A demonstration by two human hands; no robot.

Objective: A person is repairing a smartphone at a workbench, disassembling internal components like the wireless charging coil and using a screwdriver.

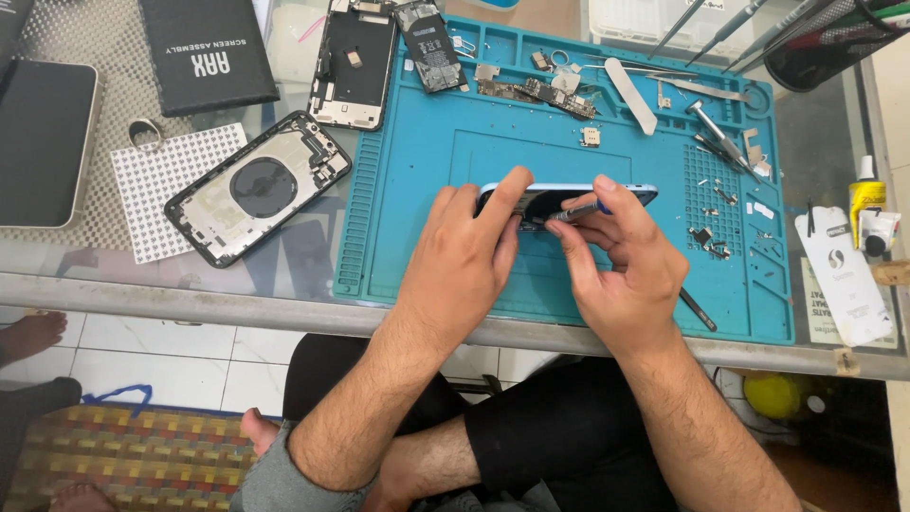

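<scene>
A blue phone body (633,192) lies on the blue repair mat (427,190), mostly covered by my hands. My left hand (462,258) rests on its left half, index finger stretched along the top edge, holding it down. My right hand (621,261) pinches a small screwdriver (576,212) between thumb and fingers, its tip pointing left into the phone. What lies under the hands is hidden.
A black phone back housing (258,187) lies left of the mat on a white dotted sheet (161,190). Another opened phone frame (355,62), a battery (428,45), a circuit board (540,92), tweezers (725,137) and small loose parts are at the back. A glue bottle (864,194) stands at the right.
</scene>
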